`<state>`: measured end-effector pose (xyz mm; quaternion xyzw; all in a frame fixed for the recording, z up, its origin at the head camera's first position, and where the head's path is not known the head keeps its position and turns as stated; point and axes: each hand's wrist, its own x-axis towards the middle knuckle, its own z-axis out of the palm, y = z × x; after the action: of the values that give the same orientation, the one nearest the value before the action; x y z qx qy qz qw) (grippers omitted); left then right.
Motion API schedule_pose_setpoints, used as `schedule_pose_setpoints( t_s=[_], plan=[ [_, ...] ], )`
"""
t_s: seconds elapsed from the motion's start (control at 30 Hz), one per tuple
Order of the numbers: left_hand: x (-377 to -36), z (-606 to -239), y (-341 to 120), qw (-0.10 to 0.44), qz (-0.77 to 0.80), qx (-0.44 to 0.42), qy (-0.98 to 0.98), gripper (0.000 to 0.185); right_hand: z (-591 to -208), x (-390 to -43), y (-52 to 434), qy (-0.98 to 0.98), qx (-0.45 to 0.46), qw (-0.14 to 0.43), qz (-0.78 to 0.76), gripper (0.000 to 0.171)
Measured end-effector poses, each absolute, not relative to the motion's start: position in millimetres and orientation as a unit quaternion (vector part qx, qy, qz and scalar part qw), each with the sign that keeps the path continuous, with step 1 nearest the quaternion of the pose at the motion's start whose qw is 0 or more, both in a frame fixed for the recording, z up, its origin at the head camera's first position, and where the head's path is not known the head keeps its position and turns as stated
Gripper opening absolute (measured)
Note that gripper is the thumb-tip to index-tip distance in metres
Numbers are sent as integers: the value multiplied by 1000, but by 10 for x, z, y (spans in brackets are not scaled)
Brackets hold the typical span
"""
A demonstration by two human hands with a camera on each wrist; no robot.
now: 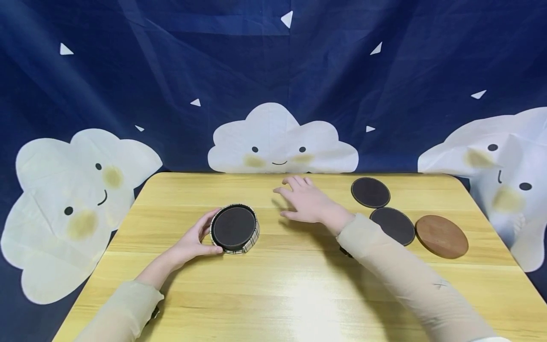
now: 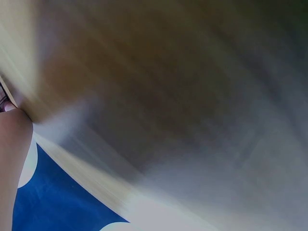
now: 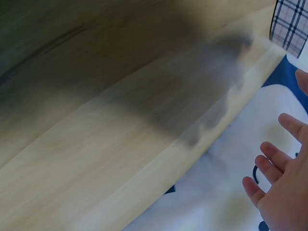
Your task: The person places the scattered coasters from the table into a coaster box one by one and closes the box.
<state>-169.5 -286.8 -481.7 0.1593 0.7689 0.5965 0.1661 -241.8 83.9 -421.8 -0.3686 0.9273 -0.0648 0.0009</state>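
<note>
A round coaster holder with a plaid side wall [image 1: 252, 240] stands on the left half of the table, and a black round coaster [image 1: 234, 227] lies inside it. My left hand [image 1: 197, 239] grips the holder from the left, thumb at its near side and fingers round the far side. Only part of that hand [image 2: 12, 154] shows in the left wrist view. Right of the holder, my right hand [image 1: 308, 202] hovers over the table with fingers spread and nothing in them. In the right wrist view the holder's plaid wall [image 3: 290, 24] appears at the top right corner.
Two black round coasters [image 1: 370, 192] [image 1: 394, 225] lie at the right, the nearer one partly behind my right sleeve [image 1: 401, 270]. Beside them is a brown round coaster [image 1: 442, 236]. A dark blue cloth [image 1: 239, 61] with clouds hangs behind the wooden table [image 1: 239, 304].
</note>
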Motion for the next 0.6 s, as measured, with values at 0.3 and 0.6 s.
schedule_pose_setpoints(
  t_s=[0.3,0.6],
  plan=[
    [-1694,-4826,-2864,167,595,159,770,110,-4299,-2470,1142,932,-357,-16,-61,67],
    [-1698,-4827,-2857,168,593,158,771,110,-4337,-2481,1417,942,-328,-9,-63,67]
  ],
)
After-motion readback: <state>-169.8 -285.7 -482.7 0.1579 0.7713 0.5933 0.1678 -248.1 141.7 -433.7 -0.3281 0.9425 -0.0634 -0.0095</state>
